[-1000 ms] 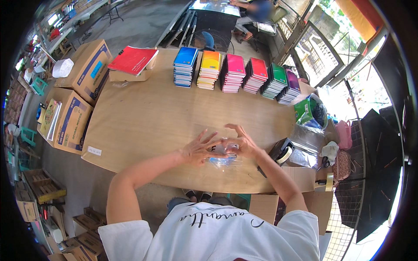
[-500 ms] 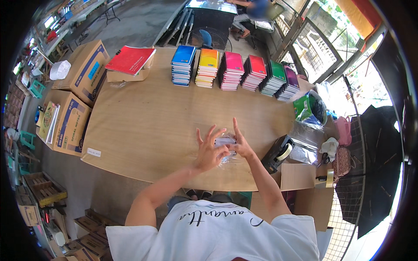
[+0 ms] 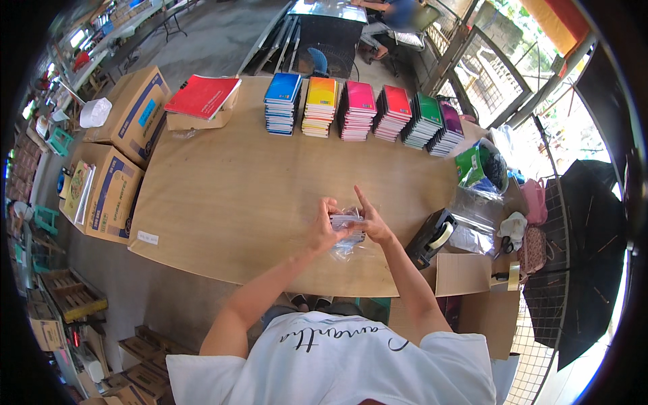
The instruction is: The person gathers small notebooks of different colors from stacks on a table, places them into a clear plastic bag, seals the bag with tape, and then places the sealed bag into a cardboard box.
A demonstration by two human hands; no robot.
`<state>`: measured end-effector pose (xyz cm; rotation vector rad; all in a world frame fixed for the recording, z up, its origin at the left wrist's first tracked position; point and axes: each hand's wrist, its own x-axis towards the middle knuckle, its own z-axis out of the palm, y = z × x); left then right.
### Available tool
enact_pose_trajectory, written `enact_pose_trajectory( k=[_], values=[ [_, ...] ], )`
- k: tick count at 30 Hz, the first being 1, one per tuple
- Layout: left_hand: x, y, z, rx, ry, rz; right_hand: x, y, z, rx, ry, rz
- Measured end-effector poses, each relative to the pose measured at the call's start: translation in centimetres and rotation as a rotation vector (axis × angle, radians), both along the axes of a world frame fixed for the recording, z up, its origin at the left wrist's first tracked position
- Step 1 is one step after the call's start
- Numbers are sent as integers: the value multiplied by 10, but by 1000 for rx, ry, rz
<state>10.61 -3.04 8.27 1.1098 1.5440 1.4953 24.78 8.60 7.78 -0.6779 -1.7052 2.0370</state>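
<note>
Between my hands, over the near middle of the table, is a small bundle in clear plastic wrap [image 3: 347, 236]. Its pale, layered edges look like a stack of small notebooks. My left hand [image 3: 325, 229] grips the bundle's left side with its fingers curled. On the other side my right hand [image 3: 374, 225] holds it with the thumb across the near side, while the index finger points up and away. Loose shiny film sticks out around the bundle. The hands hide part of it, and its cover cannot be seen.
Stacks of blue notebooks [image 3: 282, 101], yellow notebooks [image 3: 320, 106] and other colours line the table's [image 3: 223, 189] far side. A black tape dispenser [image 3: 432, 238] stands right of my hands, near plastic sheets [image 3: 471, 233]. Cartons [image 3: 111, 189] stand left; a red book [image 3: 202, 96] lies at far left.
My left hand's spread fingers have curled in around the bundle's left side. More of the wrapped bundle and its loose film shows between the hands. My right hand has shifted only slightly.
</note>
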Motion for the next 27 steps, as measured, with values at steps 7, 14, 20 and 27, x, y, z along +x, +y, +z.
enact_pose_trajectory(
  k=[7,14,20,27],
  values=[
    [-8,6,3,-116,-85,-49,10,-13,28,110,1,-56],
    [6,2,10,-95,-160,3,21,-31,36,907,-78,-231],
    [12,-2,-30,63,-78,96,46,-75,61,1016,-78,-460],
    [22,-5,-16,86,-115,156,197,-64,1,-103,-603,-1337]
  ],
)
